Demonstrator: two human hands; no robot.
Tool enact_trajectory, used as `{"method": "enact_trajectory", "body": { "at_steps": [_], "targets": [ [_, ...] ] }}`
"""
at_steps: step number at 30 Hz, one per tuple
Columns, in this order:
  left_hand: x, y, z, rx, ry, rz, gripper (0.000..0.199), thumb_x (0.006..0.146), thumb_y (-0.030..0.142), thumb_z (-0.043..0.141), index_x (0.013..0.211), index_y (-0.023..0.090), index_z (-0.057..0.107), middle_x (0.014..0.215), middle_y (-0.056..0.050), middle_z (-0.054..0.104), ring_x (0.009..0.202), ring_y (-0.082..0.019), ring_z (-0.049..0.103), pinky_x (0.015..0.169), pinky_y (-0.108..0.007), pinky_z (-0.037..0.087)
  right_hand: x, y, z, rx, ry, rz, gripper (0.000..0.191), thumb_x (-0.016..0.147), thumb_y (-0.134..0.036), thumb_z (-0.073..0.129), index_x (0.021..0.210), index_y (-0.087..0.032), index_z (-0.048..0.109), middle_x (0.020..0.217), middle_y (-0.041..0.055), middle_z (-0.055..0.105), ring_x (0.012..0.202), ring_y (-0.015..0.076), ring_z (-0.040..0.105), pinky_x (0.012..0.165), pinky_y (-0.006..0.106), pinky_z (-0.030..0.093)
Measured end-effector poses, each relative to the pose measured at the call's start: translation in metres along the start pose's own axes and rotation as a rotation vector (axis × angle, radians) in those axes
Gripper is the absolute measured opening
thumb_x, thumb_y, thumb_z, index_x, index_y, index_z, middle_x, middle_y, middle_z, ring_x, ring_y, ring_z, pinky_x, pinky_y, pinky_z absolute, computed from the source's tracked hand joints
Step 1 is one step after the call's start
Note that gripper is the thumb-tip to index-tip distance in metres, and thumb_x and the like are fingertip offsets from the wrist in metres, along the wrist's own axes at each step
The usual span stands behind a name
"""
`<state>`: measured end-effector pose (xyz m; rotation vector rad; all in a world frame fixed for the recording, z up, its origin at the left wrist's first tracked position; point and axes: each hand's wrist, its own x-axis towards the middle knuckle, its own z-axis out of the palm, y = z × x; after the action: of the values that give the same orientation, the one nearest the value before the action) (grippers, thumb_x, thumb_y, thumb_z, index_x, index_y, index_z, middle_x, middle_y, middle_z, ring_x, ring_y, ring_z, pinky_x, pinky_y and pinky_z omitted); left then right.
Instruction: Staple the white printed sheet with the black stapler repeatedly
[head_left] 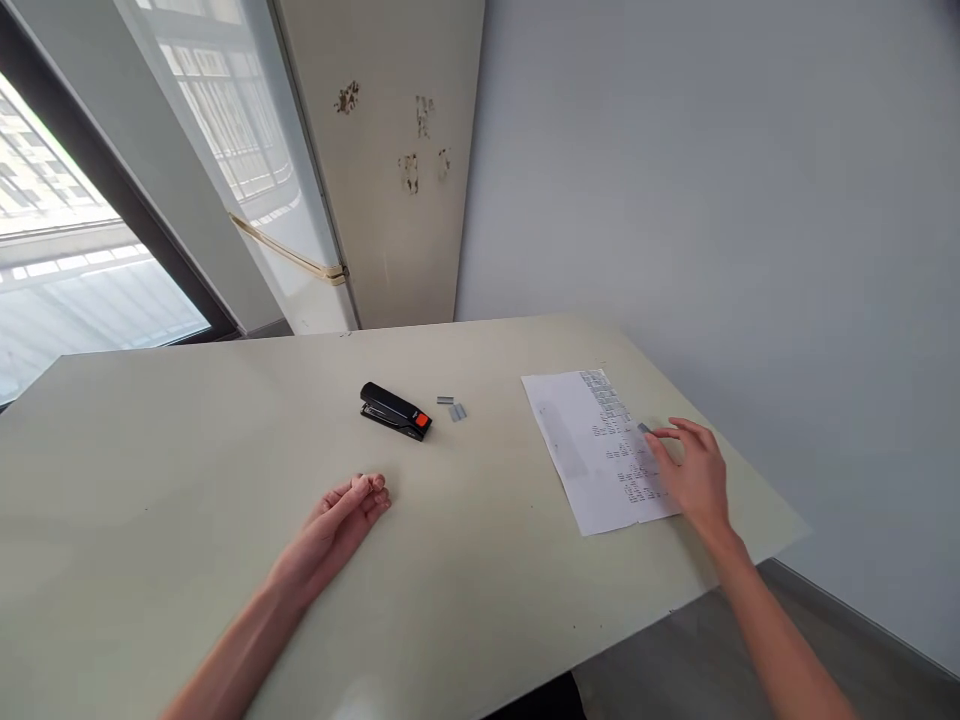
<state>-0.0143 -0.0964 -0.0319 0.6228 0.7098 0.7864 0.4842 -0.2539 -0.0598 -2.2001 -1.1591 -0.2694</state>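
Observation:
My right hand (696, 475) is over the right part of a printed paper sheet (559, 440), pinching a small grey strip of staples (643, 428) between thumb and fingertips. My left hand (341, 525) rests on the table on its side, fingers curled in and thumb laid against them, with nothing visible in it. Beyond the left hand lies a black stapler (395, 411) with an orange-red patch at its right end. Just right of the stapler are more staple strips (457, 412), a few short grey pieces lying flat.
The pale table (450, 600) has its right edge near a plain grey-blue wall (712, 180). Behind the table stands a white refrigerator (390, 230) with peeled marks on its side and a yellowed handle (289, 252). A dark-framed window (67, 220) is on the left.

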Motion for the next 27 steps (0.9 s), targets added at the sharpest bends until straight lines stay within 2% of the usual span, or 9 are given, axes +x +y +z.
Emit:
{"method": "enact_trajectory", "body": {
  "at_steps": [3,5,7,10,12,15,18,22,27],
  "targets": [
    [0.001,0.004,0.001,-0.014,0.025,-0.005,0.021,0.081,0.030,0.092,0.082,0.014,0.079,0.093,-0.007,0.070,0.086,-0.016,0.066,0.085,-0.026,0.062,0.019,0.046,0.005,-0.029,0.004,0.056,0.056,0.095,-0.070,0.047,0.096,-0.019,0.071,0.131,0.0204,0.064,0.128,0.0355,0.057,0.101,0.053,0.048],
    [0.001,0.005,0.000,-0.043,0.041,-0.012,0.020,0.080,0.028,0.093,0.080,0.014,0.078,0.094,-0.006,0.070,0.087,-0.016,0.066,0.086,-0.027,0.062,0.025,0.059,0.009,-0.023,-0.004,0.068,0.058,0.094,-0.072,0.047,0.093,-0.019,0.070,0.123,0.0210,0.066,0.125,0.0355,0.058,0.102,0.052,0.047],
    [0.001,0.006,-0.002,-0.069,0.048,-0.016,0.020,0.079,0.027,0.093,0.080,0.014,0.078,0.094,-0.006,0.071,0.085,-0.015,0.067,0.085,-0.026,0.063,0.023,0.059,0.011,-0.012,-0.006,0.072,0.058,0.094,-0.071,0.048,0.100,-0.017,0.070,0.122,0.0216,0.066,0.127,0.0358,0.057,0.105,0.052,0.046],
    [0.001,0.006,-0.004,-0.087,0.046,-0.023,0.015,0.084,0.025,0.089,0.083,0.014,0.078,0.095,-0.005,0.073,0.084,-0.015,0.069,0.085,-0.027,0.063,0.003,0.043,0.007,0.014,0.010,0.054,0.060,0.096,-0.065,0.051,0.124,-0.014,0.066,0.136,0.0235,0.062,0.136,0.0366,0.054,0.109,0.052,0.044],
    [0.001,0.006,-0.006,-0.103,0.066,-0.029,0.010,0.091,0.024,0.082,0.086,0.016,0.080,0.101,-0.006,0.076,0.089,-0.016,0.072,0.090,-0.028,0.063,-0.020,0.023,-0.001,0.057,-0.013,0.002,0.058,0.099,-0.061,0.051,0.135,-0.017,0.061,0.143,0.0208,0.061,0.137,0.0359,0.056,0.110,0.052,0.046],
    [0.003,0.006,-0.006,-0.118,0.084,-0.045,0.016,0.101,0.027,0.069,0.104,0.018,0.082,0.131,-0.010,0.074,0.117,-0.022,0.071,0.106,-0.033,0.058,-0.056,-0.007,-0.013,0.130,-0.169,-0.044,0.052,0.102,-0.059,0.051,0.140,-0.025,0.060,0.150,0.0135,0.061,0.138,0.0341,0.058,0.102,0.049,0.056],
    [0.005,0.007,-0.001,-0.116,0.002,-0.035,0.032,0.105,0.035,0.062,0.122,0.015,0.078,0.155,-0.014,0.059,0.145,-0.030,0.055,0.122,-0.041,0.045,-0.083,-0.025,-0.017,0.145,-0.265,-0.024,0.050,0.103,-0.059,0.050,0.144,-0.031,0.058,0.158,0.0067,0.057,0.142,0.0330,0.057,0.097,0.048,0.061],
    [0.010,0.011,0.006,-0.143,-0.069,-0.026,0.035,0.104,0.035,0.061,0.119,0.009,0.079,0.158,-0.019,0.054,0.152,-0.034,0.045,0.131,-0.046,0.033,-0.097,-0.031,-0.012,0.147,-0.323,-0.017,0.050,0.103,-0.062,0.049,0.143,-0.034,0.059,0.160,0.0036,0.054,0.143,0.0336,0.056,0.099,0.051,0.061],
    [0.025,0.017,0.012,-0.191,-0.033,-0.032,0.030,0.104,0.028,0.060,0.111,0.007,0.080,0.155,-0.021,0.056,0.151,-0.035,0.046,0.131,-0.046,0.034,-0.098,-0.032,-0.010,0.136,-0.317,-0.025,0.051,0.103,-0.062,0.047,0.142,-0.032,0.060,0.161,0.0052,0.054,0.144,0.0354,0.055,0.099,0.054,0.061]
  ]
}}
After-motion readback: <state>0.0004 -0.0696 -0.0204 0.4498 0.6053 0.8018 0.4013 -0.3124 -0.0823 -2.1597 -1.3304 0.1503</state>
